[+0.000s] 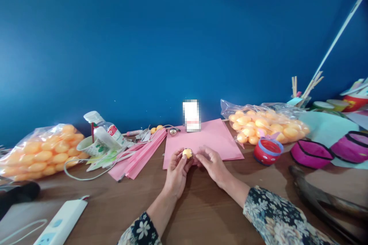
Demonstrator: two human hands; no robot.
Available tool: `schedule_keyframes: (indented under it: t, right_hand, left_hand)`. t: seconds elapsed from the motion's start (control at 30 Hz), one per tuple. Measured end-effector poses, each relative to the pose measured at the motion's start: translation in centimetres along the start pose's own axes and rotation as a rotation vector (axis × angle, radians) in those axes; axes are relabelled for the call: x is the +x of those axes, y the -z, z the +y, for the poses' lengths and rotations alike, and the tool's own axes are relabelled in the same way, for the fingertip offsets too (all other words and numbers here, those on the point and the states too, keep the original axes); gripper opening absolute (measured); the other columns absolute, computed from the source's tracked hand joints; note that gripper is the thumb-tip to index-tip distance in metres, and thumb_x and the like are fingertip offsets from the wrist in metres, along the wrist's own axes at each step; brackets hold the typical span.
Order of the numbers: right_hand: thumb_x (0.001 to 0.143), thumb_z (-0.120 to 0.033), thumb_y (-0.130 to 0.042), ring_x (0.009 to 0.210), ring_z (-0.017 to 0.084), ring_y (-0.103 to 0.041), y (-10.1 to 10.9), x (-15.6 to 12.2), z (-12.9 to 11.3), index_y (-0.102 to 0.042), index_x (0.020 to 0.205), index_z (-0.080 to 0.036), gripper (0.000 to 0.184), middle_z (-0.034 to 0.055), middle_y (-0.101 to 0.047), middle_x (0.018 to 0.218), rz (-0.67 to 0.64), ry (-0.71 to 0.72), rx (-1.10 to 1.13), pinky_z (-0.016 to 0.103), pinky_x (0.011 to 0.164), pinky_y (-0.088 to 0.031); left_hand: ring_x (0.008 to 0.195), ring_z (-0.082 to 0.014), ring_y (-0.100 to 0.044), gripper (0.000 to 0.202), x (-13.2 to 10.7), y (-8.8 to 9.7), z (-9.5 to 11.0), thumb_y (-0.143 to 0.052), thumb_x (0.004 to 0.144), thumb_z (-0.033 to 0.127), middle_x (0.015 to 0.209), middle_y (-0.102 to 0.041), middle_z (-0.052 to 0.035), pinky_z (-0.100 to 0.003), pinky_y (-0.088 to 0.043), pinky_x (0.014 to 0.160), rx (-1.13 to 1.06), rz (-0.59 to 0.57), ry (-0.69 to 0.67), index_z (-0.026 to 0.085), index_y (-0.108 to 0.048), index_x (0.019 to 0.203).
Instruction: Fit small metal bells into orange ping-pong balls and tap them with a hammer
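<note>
My left hand (176,172) pinches a small orange-yellow ball (187,153) between its fingertips, over the near edge of a pink paper sheet (212,138). Beside it, my right hand (211,162) has its fingers curled, with the fingertips touching the ball from the right. Both hands rest on the brown wooden table (201,206). A stack of pink paper strips (140,157) lies just left of the hands.
Clear bags of orange balls sit at the far left (40,151) and the right (267,124). A red tape roll (268,151), magenta bowls (312,154), a tipped bottle and cup (100,138), a white power strip (61,222) and a blue wall (172,46) surround the spot.
</note>
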State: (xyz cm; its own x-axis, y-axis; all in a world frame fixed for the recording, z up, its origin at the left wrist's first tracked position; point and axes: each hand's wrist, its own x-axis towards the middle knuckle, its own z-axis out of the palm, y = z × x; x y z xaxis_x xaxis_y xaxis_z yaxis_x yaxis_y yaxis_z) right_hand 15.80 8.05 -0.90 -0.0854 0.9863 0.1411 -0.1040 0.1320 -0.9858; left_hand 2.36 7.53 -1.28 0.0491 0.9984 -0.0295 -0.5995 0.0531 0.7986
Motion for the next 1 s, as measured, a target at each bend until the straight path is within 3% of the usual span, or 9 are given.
schedule_keyframes:
  t: [0.17, 0.33, 0.6, 0.8, 1.0]
  right_hand:
    - [0.076, -0.033, -0.057, 0.051, 0.008, -0.047, 0.03, 0.02, -0.42, -0.057, 0.076, -0.018, 0.015, -0.0042, -0.053, 0.063, 0.021, 0.040, -0.026, 0.020, 0.049, -0.042]
    - [0.075, -0.032, -0.058, 0.052, 0.008, -0.047, -0.06, -0.01, -0.62, -0.057, 0.075, -0.018, 0.014, -0.0037, -0.053, 0.064, 0.009, 0.023, 0.022, 0.020, 0.049, -0.040]
    - [0.076, -0.032, -0.057, 0.060, 0.011, -0.054, -0.21, -0.20, -0.76, -0.057, 0.078, -0.018, 0.014, -0.0013, -0.058, 0.070, -0.015, -0.012, 0.029, 0.022, 0.053, -0.043]
    - [0.077, -0.029, -0.056, 0.067, 0.012, -0.052, 0.05, -0.09, -0.69, -0.059, 0.075, -0.017, 0.013, -0.0009, -0.058, 0.072, -0.021, 0.071, -0.072, 0.024, 0.065, -0.042]
    - [0.078, -0.031, -0.056, 0.061, 0.011, -0.048, 0.05, -0.05, -0.66, -0.060, 0.074, -0.017, 0.016, -0.0017, -0.056, 0.067, -0.032, 0.061, -0.094, 0.024, 0.060, -0.039]
  left_hand:
    - [0.096, -0.0149, -0.058, 0.042, 0.03, -0.10, -0.16, -0.062, 0.073, 0.024, 0.109, -0.061, -0.0047, -0.028, -0.044, 0.086, 0.042, 0.013, 0.002, 0.023, -0.053, 0.115]
    - [0.095, -0.0150, -0.058, 0.048, 0.07, -0.19, -0.28, -0.062, 0.074, 0.024, 0.109, -0.061, -0.0047, -0.029, -0.044, 0.086, 0.035, 0.011, 0.012, 0.024, -0.049, 0.121]
    - [0.096, -0.0164, -0.058, 0.041, -0.08, -0.05, -0.32, -0.062, 0.073, 0.022, 0.106, -0.061, -0.0050, -0.032, -0.043, 0.089, 0.067, -0.028, 0.018, 0.022, -0.053, 0.113]
    - [0.094, -0.0157, -0.058, 0.032, -0.09, 0.02, -0.30, -0.062, 0.074, 0.025, 0.100, -0.062, -0.0037, -0.033, -0.043, 0.089, 0.103, -0.044, -0.013, 0.022, -0.054, 0.105]
    - [0.096, -0.0168, -0.058, 0.034, 0.12, 0.14, -0.55, -0.061, 0.075, 0.025, 0.102, -0.062, -0.0051, -0.034, -0.041, 0.090, 0.144, -0.039, -0.031, 0.021, -0.053, 0.107]
